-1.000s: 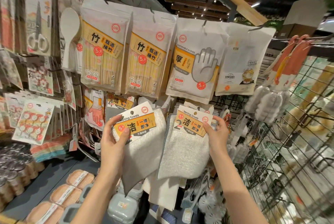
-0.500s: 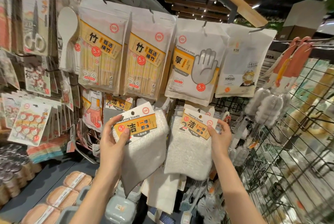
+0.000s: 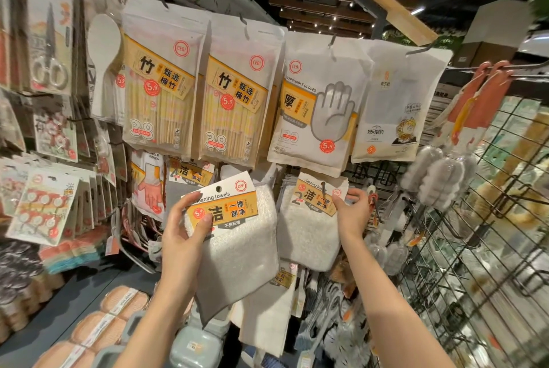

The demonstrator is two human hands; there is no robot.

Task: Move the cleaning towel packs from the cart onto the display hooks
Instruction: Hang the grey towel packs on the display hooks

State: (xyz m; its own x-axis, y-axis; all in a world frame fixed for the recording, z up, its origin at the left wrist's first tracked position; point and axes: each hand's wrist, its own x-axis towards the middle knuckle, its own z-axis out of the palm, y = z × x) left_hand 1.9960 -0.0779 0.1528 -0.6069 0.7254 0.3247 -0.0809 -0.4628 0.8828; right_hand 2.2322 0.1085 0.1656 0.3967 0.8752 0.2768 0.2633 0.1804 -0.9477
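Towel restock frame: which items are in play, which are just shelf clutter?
In play:
left hand gripping towel pack
right hand holding second towel pack

Clutter:
chopstick packs
disposable gloves pack
scissors
bottle brushes

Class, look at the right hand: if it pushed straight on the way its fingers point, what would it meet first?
Probably the hanging towel pack that the right hand already pinches by its card; depth beyond is unclear.

Bare forearms and hands (image 3: 184, 234), sleeveless.
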